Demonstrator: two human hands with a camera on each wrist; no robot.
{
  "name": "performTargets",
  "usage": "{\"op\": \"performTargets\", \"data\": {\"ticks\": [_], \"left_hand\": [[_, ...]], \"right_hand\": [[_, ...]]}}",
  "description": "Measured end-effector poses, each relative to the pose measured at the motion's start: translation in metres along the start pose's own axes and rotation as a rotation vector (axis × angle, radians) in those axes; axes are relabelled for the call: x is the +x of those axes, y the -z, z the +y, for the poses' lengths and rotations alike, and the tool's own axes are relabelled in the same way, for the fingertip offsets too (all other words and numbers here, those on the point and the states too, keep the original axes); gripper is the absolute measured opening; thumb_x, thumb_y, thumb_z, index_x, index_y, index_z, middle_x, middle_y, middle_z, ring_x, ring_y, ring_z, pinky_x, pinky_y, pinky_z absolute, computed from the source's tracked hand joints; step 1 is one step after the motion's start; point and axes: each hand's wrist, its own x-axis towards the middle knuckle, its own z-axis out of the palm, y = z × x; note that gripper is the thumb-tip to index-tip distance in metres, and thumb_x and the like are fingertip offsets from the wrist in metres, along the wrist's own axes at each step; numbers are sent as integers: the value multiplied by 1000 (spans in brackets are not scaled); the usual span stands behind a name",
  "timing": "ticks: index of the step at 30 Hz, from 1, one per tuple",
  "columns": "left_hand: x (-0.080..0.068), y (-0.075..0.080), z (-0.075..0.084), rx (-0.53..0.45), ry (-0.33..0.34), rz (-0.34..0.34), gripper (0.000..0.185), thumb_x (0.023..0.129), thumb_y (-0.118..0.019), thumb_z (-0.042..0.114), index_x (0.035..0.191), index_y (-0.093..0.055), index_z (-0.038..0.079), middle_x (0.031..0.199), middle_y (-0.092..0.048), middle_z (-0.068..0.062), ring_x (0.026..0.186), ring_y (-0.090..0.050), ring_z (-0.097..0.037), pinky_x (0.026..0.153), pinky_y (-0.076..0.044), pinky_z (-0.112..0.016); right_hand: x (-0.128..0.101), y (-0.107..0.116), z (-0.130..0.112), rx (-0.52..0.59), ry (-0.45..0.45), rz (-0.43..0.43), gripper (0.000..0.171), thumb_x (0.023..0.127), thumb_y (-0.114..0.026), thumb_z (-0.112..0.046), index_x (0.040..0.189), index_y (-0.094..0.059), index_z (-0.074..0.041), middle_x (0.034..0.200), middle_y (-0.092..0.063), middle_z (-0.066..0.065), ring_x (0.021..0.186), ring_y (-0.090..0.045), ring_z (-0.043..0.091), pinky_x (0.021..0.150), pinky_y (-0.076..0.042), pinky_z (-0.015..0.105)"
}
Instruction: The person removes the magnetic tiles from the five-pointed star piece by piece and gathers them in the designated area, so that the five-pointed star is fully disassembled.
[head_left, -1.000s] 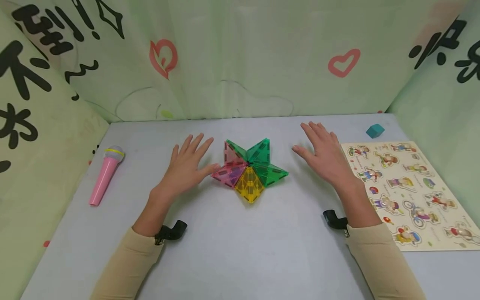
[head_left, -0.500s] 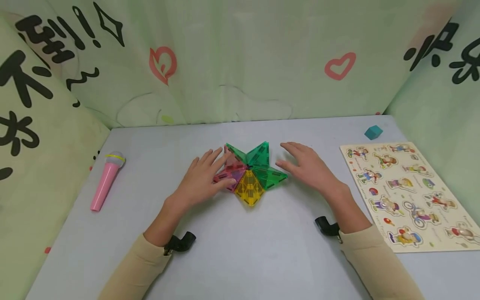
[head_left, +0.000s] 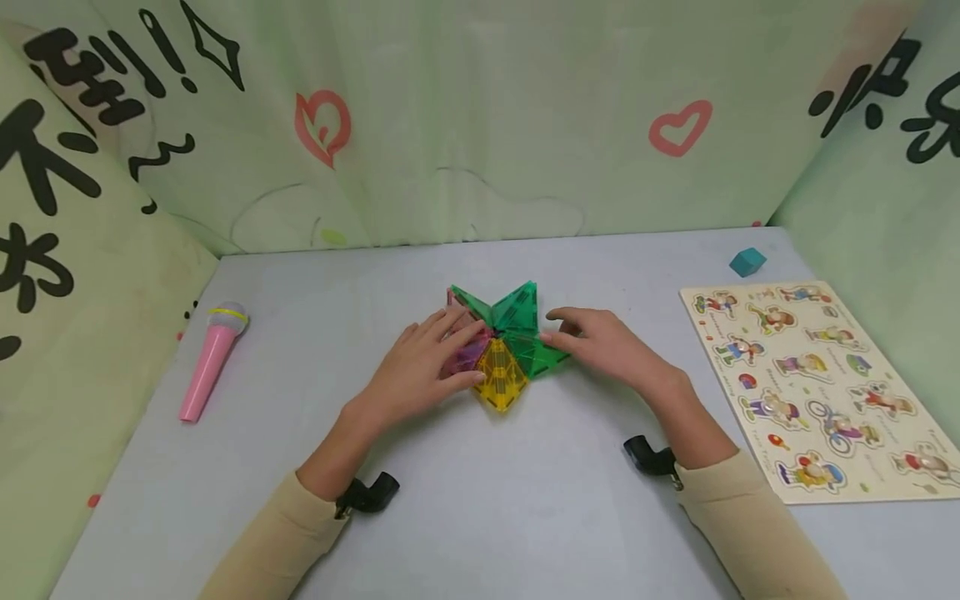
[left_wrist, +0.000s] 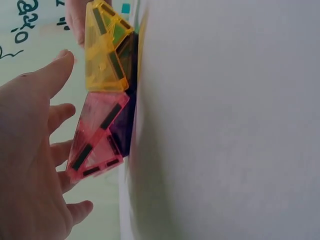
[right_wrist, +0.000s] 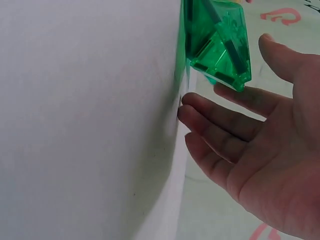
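A star built of translucent magnetic tiles (head_left: 501, 382) lies mid-table, with green, yellow, pink and purple points. My left hand (head_left: 420, 362) spreads over its pink side and hides part of it. In the left wrist view the fingers of that hand are loosely bent around the pink tiles (left_wrist: 97, 132), thumb near the yellow ones (left_wrist: 106, 55). My right hand (head_left: 611, 346) is at the green right-hand point, fingers lightly bent. From the right wrist view, its index finger lies right at the tip of the green tiles (right_wrist: 225, 50), with the thumb raised apart.
A pink toy microphone (head_left: 212, 362) lies at the left of the white table (head_left: 517, 517). On the right is a wooden picture puzzle board (head_left: 817, 392), with a teal block (head_left: 747, 262) behind it. Printed green cloth walls (head_left: 487, 125) enclose the back and sides.
Both hands have moved inward to the star from either side. The left now covers the pink point, and the right has reached the green one. The star stays in place.
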Motion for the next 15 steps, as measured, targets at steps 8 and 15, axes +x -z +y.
{"op": "performTargets", "data": {"ticks": [8, 15], "left_hand": [[-2, -4, 7, -9, -46, -27, 68, 94, -56, 59, 154, -36, 32, 164, -26, 4, 149, -33, -23, 114, -37, -51], [-6, 0, 12, -44, -32, -41, 61, 95, -61, 50, 150, -43, 31, 159, -37, 4, 142, -42, -22, 106, -47, -49]], "right_hand": [[-1, -3, -7, 66, -18, -17, 40, 99, -57, -40, 126, -65, -13, 110, -73, 8, 100, -65, 23, 90, -52, 43], [-1, -5, -8, 84, -19, -15, 33, 99, -57, -37, 118, -70, -14, 115, -71, 9, 105, -63, 25, 91, -51, 44]]}}
